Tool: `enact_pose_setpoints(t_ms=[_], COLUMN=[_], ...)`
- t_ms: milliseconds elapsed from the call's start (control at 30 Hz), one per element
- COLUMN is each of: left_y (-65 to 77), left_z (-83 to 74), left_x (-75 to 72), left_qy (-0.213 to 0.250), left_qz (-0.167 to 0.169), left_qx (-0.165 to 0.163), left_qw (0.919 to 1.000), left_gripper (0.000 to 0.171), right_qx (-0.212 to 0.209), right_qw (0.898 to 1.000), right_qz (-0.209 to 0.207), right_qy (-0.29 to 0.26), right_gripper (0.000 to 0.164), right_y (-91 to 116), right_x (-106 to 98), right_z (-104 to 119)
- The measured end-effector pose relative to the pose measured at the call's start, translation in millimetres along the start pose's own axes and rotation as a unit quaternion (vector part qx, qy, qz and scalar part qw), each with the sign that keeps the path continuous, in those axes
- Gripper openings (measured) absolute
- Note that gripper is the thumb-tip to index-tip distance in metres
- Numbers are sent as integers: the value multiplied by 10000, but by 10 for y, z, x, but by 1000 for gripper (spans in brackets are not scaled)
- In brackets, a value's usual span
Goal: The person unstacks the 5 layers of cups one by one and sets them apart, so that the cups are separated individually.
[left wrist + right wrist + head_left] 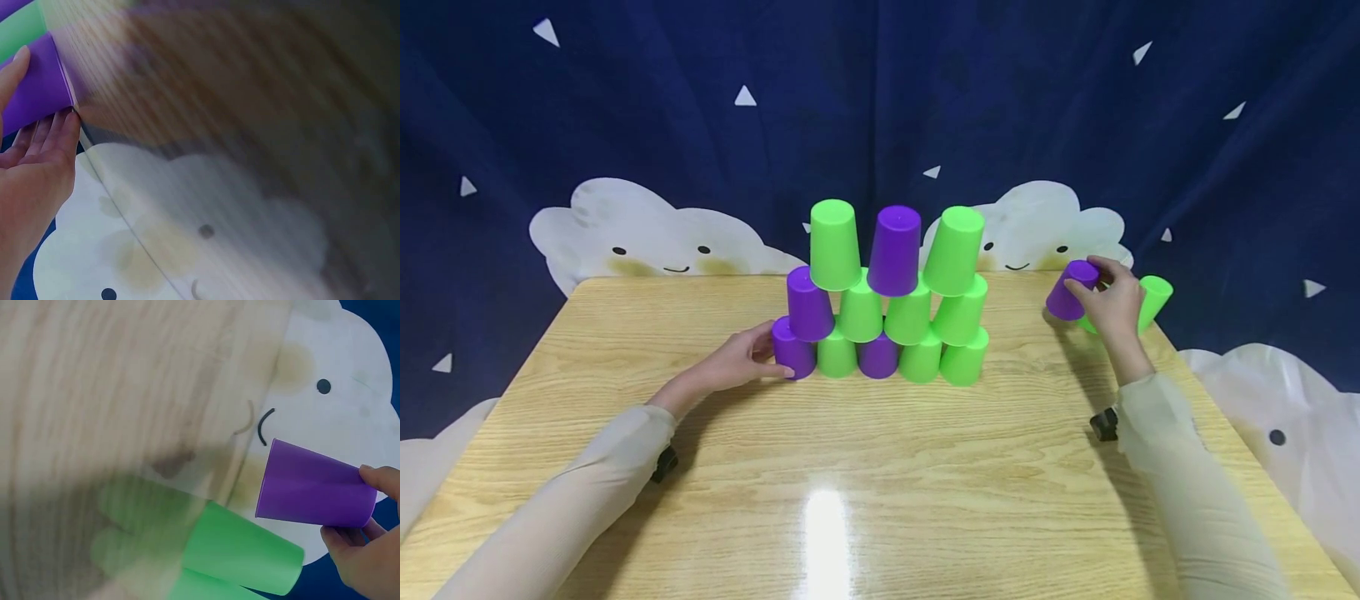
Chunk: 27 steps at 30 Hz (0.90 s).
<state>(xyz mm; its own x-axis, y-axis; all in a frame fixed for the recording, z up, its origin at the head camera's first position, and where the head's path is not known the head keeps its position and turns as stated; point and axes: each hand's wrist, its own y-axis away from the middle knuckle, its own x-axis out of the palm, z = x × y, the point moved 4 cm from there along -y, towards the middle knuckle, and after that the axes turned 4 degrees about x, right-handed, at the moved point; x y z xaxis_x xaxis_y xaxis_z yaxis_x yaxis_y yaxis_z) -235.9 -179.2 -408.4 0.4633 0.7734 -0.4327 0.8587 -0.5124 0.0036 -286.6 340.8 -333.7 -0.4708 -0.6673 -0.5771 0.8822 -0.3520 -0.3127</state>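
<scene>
Upside-down purple and green cups form a three-tier wall mid-table, with a green, a purple (896, 250) and another green cup (955, 250) on top. My left hand (741, 360) is at the wall's left end, its thumb on the front of the bottom-row purple cup (793, 348) and its fingers along the far side. Off to the right, my right hand (1114, 304) grips another purple cup (315, 484) near its closed end. That cup is upside down and raised above the table. Beside it stand green cups (244, 550), partly hidden by the hand in the head view.
The wooden table (850, 442) reflects a bright light near its front. Behind it hangs a dark blue curtain (700, 133) with white triangles and smiling clouds. The table's right edge runs close by the green cups. A black wrist device (1105, 424) shows below the right sleeve.
</scene>
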Motion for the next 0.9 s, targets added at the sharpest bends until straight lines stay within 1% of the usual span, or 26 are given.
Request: enact_pose_setpoints(t_ms=[200, 300, 500, 700, 900], left_y=[-5, -4, -5, -10, -4], left_z=[8, 12, 20, 19, 24], left_x=[1, 3, 3, 7, 1], left_qy=[-31, -45, -41, 7, 37], left_qz=[-12, -18, -25, -5, 4], left_qx=[11, 11, 29, 45, 38], left_qw=[10000, 10000, 10000, 10000, 10000], left_gripper=[81, 81, 82, 81, 81], right_qx=[72, 138, 262, 336, 334], right_qw=[9998, 9998, 9996, 9992, 9990], right_qz=[116, 105, 138, 195, 214], right_qy=[109, 125, -19, 5, -184], right_gripper=[52, 51, 49, 50, 50], right_y=[15, 20, 24, 18, -11], right_x=[53, 70, 77, 49, 7], right_z=[-128, -181, -243, -239, -155])
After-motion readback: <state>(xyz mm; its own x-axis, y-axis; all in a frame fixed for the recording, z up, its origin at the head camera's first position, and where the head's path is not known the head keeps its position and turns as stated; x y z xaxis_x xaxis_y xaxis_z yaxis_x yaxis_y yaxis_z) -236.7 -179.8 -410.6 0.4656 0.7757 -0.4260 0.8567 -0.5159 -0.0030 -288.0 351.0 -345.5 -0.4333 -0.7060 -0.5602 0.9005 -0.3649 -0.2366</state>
